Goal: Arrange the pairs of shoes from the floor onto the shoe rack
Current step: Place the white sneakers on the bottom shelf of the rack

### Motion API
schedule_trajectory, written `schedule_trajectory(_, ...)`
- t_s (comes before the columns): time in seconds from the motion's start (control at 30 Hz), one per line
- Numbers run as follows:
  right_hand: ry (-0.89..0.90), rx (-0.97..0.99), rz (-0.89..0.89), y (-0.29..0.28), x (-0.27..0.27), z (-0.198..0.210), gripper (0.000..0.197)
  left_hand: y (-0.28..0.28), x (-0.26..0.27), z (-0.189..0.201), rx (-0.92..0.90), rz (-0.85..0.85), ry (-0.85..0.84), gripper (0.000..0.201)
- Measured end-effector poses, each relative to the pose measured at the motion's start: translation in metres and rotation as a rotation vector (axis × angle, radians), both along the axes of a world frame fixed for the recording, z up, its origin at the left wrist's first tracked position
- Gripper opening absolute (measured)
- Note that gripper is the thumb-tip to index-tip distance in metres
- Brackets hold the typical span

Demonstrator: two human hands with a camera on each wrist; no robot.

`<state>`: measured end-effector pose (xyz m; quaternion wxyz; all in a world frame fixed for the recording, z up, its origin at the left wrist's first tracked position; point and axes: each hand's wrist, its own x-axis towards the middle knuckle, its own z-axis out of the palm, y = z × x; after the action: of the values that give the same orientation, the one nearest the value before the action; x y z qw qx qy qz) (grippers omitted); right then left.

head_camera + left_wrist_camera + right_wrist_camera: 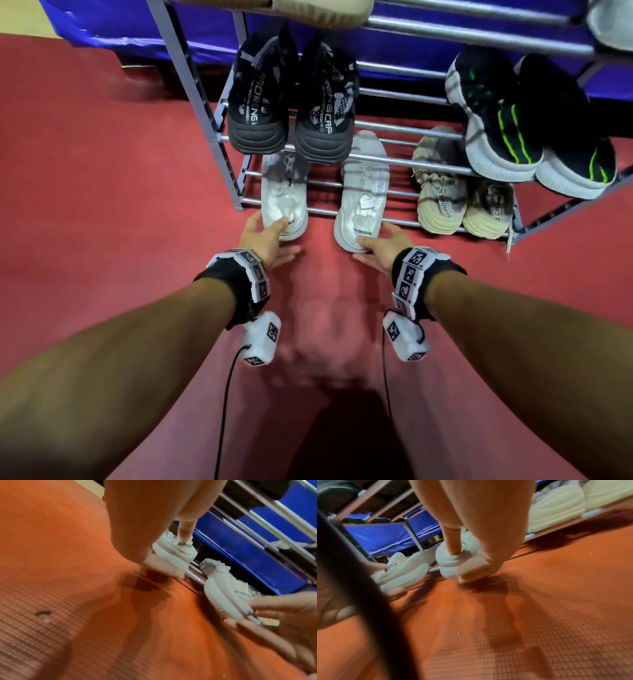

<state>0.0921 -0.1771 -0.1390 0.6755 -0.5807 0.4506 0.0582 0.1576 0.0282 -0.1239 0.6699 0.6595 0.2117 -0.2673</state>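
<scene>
While both hands grip white shoes, the pair sits on the bottom rails of the shoe rack point(236, 178).

The left hand point(263, 240) holds the heel of the left white shoe point(284, 192), thumb on top, fingers underneath; the right hand point(383, 245) holds the right white shoe point(363, 195) likewise. Right of the right hand sit beige shoes point(462, 205); above both hands, black shoes point(291, 102) fill the next shelf.

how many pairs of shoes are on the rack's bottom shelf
2 pairs. The white pair sits at the left with heels over the front bar, a hand at each heel; the beige pair sits at the right. Nothing else shows there, though upper shelves hide the back.
</scene>
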Motion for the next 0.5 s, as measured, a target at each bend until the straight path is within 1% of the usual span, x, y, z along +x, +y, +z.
schedule_trajectory(0.07, -0.04, 0.003, -0.045, 0.003, 0.002, -0.006, 0.066, -0.002, 0.005, -0.002, -0.023, 0.086, -0.077, 0.05)
schedule_trajectory(0.13, -0.074, 0.005, -0.076, 0.006, 0.002, -0.006, 0.058, -0.002, 0.014, -0.003, 0.001, 0.129, -0.168, 0.05)
schedule_trajectory(0.23, -0.122, -0.009, -0.09, 0.012, 0.005, -0.002, 0.06, 0.0, 0.031, -0.003, 0.032, 0.164, -0.233, 0.052)
schedule_trajectory(0.33, -0.149, -0.001, -0.076, 0.019, 0.022, 0.004, 0.058, 0.003, 0.041, -0.003, 0.009, 0.207, -0.206, 0.051)
schedule_trajectory(0.43, -0.15, 0.034, -0.08, 0.035, 0.043, 0.009, 0.057, 0.003, 0.043, -0.005, -0.064, 0.28, -0.118, 0.042)
schedule_trajectory(0.5, -0.14, 0.028, -0.085, 0.046, 0.05, 0.008, 0.057, 0.004, 0.043, -0.005, -0.086, 0.323, -0.09, 0.038)
